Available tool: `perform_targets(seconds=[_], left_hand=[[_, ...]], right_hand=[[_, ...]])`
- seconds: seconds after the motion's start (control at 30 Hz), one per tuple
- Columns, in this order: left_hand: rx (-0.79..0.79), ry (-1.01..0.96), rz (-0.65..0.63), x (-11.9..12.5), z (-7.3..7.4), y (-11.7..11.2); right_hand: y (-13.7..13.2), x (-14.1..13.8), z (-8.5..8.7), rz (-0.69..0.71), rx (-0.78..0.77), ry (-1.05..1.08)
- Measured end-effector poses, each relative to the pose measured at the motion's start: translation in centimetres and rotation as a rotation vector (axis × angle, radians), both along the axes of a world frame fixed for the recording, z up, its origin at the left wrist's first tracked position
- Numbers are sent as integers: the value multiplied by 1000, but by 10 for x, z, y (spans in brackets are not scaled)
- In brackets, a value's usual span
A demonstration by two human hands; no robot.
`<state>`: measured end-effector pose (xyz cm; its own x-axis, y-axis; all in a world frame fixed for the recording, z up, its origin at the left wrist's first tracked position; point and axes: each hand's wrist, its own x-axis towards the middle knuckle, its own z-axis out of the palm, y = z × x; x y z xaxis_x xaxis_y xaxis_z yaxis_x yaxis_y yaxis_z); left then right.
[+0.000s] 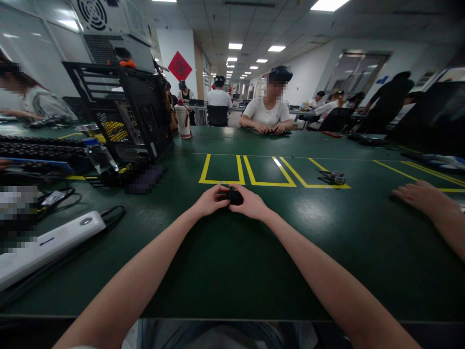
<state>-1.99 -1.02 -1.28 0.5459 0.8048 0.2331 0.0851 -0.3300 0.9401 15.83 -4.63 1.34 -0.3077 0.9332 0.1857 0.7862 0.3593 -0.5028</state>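
A small black object [236,197] is held between my two hands just above the green table; its exact kind cannot be made out. My left hand [210,200] has thumb and fingers curved in a pinch at its left side. From the right, my right hand [251,201] grips it, fingers over the top and thumb below. The fingers cover part of the object. Just beyond my hands lies a yellow tape outline [221,182] on the tabletop.
A bundled cable with a plug [336,178] lies in the right-hand tape outline. Another person's hand [423,196] rests at the right. To the left are a white power strip [69,237], a water bottle [100,156] and a black computer case [145,111]. A person sits opposite.
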Motion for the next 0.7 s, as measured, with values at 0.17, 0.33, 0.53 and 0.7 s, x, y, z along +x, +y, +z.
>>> perform_targets(seconds=[0.17,0.33,0.53,0.7], left_hand=[[36,-61,-11,0,3,-3],[127,-6,133,8,7,-4],[103,-27,145,13,7,-4],[9,66,138,7,1,0]], right_hand=[[1,0,-2,-3,14,-9],[2,1,-4,5,26,-12],[0,-2,0,2,-1,7],[-1,-2,1,-12,-21,15]])
